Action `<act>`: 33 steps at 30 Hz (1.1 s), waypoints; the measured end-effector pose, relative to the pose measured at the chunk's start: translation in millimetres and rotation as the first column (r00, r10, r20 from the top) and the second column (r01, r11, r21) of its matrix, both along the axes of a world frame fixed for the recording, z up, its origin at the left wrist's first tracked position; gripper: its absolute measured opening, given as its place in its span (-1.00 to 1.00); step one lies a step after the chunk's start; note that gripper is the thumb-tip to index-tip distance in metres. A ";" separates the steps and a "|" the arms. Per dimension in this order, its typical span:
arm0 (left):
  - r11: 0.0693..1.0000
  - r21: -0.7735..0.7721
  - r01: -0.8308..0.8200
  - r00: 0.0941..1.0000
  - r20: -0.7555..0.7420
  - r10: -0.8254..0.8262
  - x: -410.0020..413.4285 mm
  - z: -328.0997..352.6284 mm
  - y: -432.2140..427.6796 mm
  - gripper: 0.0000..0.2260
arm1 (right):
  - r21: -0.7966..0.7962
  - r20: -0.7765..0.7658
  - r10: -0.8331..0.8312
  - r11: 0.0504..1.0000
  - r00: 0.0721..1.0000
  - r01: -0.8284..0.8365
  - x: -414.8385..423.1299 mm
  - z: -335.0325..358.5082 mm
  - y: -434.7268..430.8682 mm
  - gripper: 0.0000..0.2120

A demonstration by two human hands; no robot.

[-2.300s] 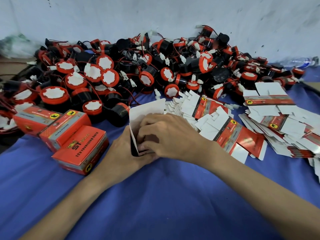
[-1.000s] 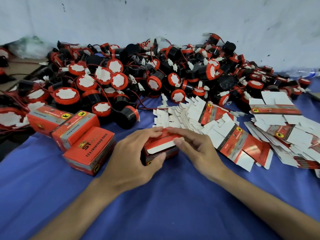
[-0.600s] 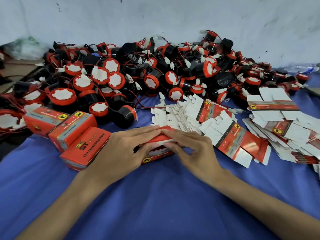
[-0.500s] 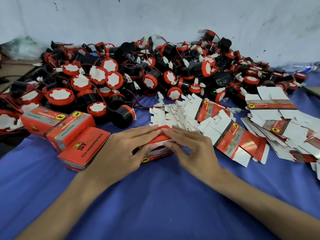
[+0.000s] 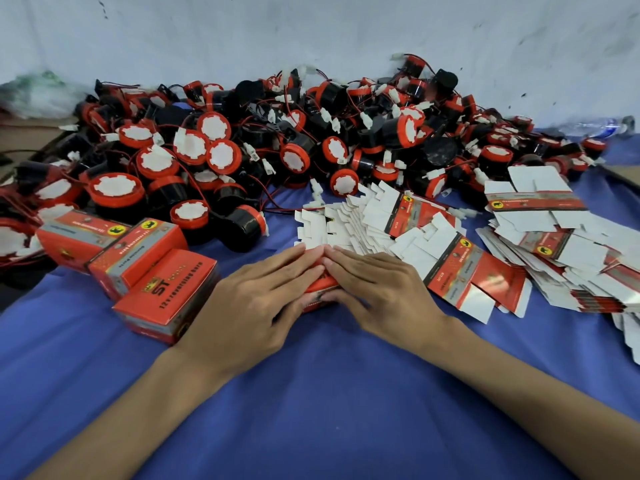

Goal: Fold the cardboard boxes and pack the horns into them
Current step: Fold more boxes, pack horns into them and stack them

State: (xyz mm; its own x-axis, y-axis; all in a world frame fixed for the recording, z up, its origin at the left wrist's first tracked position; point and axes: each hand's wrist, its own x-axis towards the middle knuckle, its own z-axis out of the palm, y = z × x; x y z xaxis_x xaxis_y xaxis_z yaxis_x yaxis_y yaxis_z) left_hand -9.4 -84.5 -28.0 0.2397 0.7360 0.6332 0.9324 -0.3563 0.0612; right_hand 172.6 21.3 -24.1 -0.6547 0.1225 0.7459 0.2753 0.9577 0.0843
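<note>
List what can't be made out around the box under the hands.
- Box: head view, mostly covered by the left hand and right hand; closure and contents unseen.
- Small print on the packed boxes: too small.
- Clear object at the far right: blurred.
- Flat cartons: cut by the right edge.

Blue-clothed table [image 5: 311, 410] under horns [image 5: 277, 143], flat cartons [image 5: 519, 244], folded boxes [image 5: 138, 258].

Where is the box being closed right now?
In the head view, the box sits centre on the blue cloth, under the left hand and right hand, just right of three finished boxes.
</note>
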 end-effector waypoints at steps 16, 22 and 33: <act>0.978 -0.163 -0.134 0.990 0.010 0.138 5.8 11.9 0.7 -0.53 | -0.069 0.349 -0.146 0.981 0.926 0.180 23.2 24.1 1.8 -0.43; 0.811 -0.051 -0.582 0.808 -0.150 0.570 -4.0 19.4 -1.3 -0.65 | 0.148 0.738 -0.584 0.629 0.338 0.763 45.9 50.8 18.7 -0.48; 0.971 0.033 -0.238 0.970 0.053 0.236 6.1 20.7 -3.7 -0.76 | -0.018 -0.255 -0.409 0.908 0.876 0.418 44.3 68.0 3.1 -0.75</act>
